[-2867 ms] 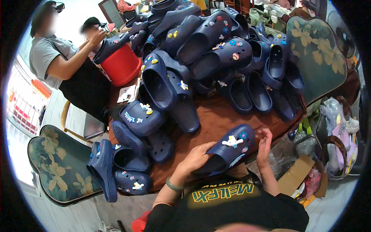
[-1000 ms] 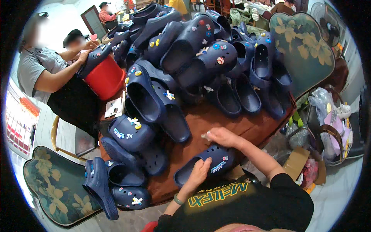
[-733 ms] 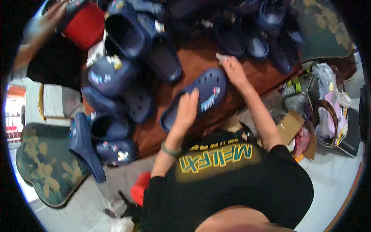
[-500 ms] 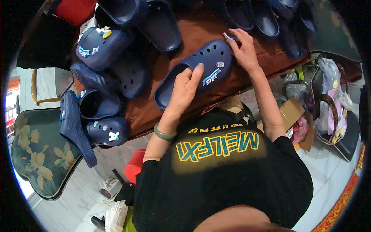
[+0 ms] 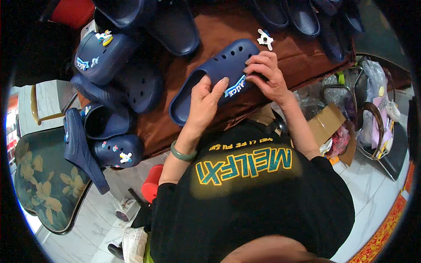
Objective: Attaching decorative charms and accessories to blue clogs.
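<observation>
A navy blue clog (image 5: 232, 57) lies at a slant on the brown cloth, its toe to the upper right. My left hand (image 5: 204, 103) grips its side at the foot opening, thumb on top, the other fingers partly hidden. A blue-and-white lettered charm (image 5: 236, 87) sits on the clog's upper. My right hand (image 5: 268, 78) is at the toe, fingertips and thumb brought together beside that charm; they cover what lies between them. Just beyond the right hand, a small white charm (image 5: 265, 39) with a dark centre lies on the cloth.
Several decorated navy clogs (image 5: 107, 55) are heaped at the left, and more navy clogs (image 5: 302, 19) stand along the far edge. Brown cloth (image 5: 219, 26) covers the table. A flowered chair (image 5: 48, 179) is at left; a cardboard box (image 5: 326, 122) and bags stand at right.
My right hand has let go of the white charm on the cloth and come back to the clog's toe, covering the swirl charm there. The clog appears slightly further left in view.
</observation>
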Tool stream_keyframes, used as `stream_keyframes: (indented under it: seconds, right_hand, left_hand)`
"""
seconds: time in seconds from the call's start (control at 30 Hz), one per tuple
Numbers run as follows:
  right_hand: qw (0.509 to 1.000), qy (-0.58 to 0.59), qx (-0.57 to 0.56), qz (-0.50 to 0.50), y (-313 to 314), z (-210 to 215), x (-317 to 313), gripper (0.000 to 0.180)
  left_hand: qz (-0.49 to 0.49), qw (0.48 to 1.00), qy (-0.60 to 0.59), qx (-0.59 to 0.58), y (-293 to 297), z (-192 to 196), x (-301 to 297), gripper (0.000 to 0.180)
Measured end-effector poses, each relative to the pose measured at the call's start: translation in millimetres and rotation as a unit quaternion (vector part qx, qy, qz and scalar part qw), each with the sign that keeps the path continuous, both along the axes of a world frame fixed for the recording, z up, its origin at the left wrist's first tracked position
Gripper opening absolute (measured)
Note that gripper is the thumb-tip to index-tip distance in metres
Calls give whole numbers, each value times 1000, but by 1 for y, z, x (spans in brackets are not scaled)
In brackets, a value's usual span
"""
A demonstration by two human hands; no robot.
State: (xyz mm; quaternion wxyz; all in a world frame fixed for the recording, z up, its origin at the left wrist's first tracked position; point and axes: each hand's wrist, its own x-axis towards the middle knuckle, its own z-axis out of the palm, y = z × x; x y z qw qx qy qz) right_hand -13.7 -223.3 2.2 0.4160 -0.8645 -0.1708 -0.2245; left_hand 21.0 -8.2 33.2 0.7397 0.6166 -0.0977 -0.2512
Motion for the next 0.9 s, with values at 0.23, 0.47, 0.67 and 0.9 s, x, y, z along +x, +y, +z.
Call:
stream_keyframes:
  seconds: [0.23, 0.47, 0.67, 0.9]
  right_hand:
    - [996, -24, 84, 7, -3, -15, -3, 24]
    - [994, 23, 104, -27, 11, 14, -9, 31]
    - [992, -75, -102, 8, 27, 16, -6, 45]
    - [993, -106, -46, 12, 32, -8, -12, 33]
  left_hand:
    - [-1, 997, -70, 44, -3, 6, -3, 29]
    - [44, 994, -70, 72, -8, 10, -4, 26]
    - [48, 997, -29, 53, -1, 3, -5, 22]
    - [49, 990, 125, -50, -2, -1, -2, 21]
